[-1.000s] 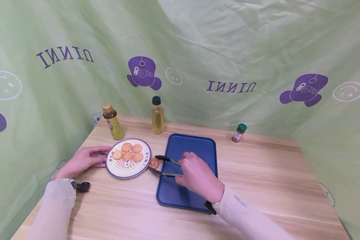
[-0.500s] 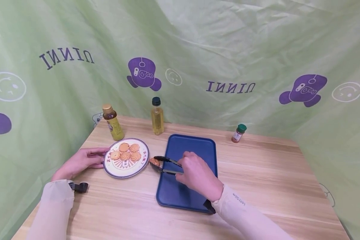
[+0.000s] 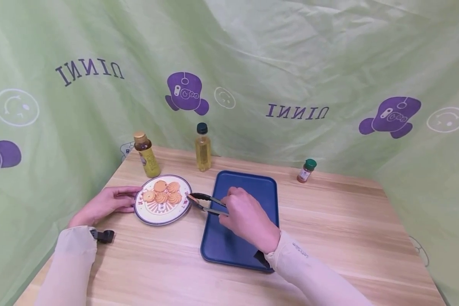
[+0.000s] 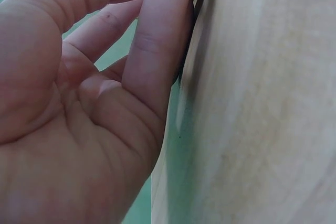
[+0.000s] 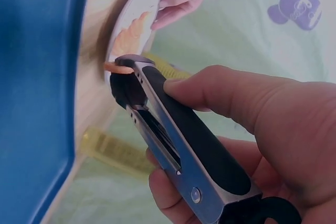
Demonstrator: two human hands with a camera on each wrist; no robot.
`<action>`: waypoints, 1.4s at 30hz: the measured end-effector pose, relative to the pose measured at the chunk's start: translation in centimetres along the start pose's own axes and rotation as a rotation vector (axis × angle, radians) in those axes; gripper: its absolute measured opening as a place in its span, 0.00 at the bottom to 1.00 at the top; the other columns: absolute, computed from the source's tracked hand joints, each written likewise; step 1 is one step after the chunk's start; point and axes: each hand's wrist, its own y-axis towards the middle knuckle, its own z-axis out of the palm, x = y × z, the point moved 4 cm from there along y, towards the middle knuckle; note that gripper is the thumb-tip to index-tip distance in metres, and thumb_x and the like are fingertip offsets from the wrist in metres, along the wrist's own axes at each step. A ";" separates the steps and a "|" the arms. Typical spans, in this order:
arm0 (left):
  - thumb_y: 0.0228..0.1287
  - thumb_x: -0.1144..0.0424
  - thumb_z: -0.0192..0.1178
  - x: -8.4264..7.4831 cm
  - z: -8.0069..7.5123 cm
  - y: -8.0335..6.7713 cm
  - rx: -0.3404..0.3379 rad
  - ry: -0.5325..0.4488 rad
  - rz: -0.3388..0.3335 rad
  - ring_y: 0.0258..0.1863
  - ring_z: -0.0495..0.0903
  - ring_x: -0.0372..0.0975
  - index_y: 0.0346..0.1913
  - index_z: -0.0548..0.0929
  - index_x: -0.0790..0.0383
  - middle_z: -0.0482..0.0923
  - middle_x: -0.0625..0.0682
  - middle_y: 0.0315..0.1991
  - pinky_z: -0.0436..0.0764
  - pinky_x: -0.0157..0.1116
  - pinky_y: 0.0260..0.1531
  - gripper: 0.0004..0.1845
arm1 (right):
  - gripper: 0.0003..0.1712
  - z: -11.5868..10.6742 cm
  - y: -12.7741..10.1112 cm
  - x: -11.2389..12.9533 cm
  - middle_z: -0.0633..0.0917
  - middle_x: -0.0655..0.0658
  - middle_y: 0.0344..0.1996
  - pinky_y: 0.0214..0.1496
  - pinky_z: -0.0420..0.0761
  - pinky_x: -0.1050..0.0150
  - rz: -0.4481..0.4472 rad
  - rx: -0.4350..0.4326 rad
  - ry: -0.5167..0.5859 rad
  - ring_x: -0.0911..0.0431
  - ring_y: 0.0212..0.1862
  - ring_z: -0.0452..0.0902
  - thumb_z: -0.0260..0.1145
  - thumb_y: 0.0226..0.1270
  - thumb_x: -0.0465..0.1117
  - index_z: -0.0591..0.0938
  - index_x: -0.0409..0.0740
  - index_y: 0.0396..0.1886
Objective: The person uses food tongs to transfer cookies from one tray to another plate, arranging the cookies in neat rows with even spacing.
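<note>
My right hand (image 3: 248, 219) grips a pair of black-and-metal tongs (image 3: 213, 211), thumb along one arm in the right wrist view. Between the tong tips is a brown-orange cookie (image 5: 119, 68), seen edge-on and beside the plate's right rim. My left hand (image 3: 109, 204) holds the left rim of a round white plate (image 3: 145, 212) with a blue edge. Several golden cookies (image 3: 161, 197) lie on the plate. Partly under my right hand lies a blue rectangular tray (image 3: 229, 250). In the left wrist view, my fingers (image 4: 157, 40) are bent close over the wooden table, and the plate is hidden.
Behind the plate stand a yellow-labelled bottle (image 3: 149, 161) with a tan cap and a clear bottle of yellow oil (image 3: 203, 153). A small green-capped spice jar (image 3: 306, 171) stands at the back right. Green printed cloth (image 3: 245, 63) surrounds the wooden table (image 3: 336, 221).
The tongs have closed on the cookie, which lay between plate and tray, and lifted it up to the plate's right rim. The plate shifted slightly left, then back, with my left hand.
</note>
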 end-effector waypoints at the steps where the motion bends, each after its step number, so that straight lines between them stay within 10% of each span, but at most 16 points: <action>1: 0.83 0.71 0.62 -0.1 0.0 0.0 0.000 -0.001 0.000 0.54 0.91 0.30 0.82 0.67 0.78 0.70 0.81 0.76 0.96 0.38 0.57 0.32 | 0.08 0.0 0.1 0.3 0.84 0.48 0.33 0.32 0.83 0.67 -0.009 -0.005 -0.006 0.56 0.34 0.73 0.82 0.65 0.38 0.96 0.41 0.42; 20: 0.83 0.71 0.62 -0.4 0.0 0.0 0.019 0.000 0.022 0.52 0.92 0.32 0.82 0.66 0.79 0.71 0.82 0.75 0.96 0.36 0.55 0.32 | 0.02 4.6 3.4 7.3 0.86 0.48 0.39 0.25 0.86 0.67 -0.168 -0.082 -0.117 0.57 0.38 0.79 0.78 0.65 0.38 0.93 0.43 0.34; 42: 0.83 0.73 0.60 -0.2 -0.1 -0.1 0.011 0.004 0.009 0.52 0.92 0.31 0.83 0.66 0.79 0.75 0.81 0.73 0.96 0.36 0.55 0.32 | 0.13 6.0 4.7 7.6 0.88 0.47 0.40 0.34 0.90 0.64 -0.095 0.002 -0.002 0.57 0.40 0.80 0.84 0.62 0.48 0.95 0.45 0.40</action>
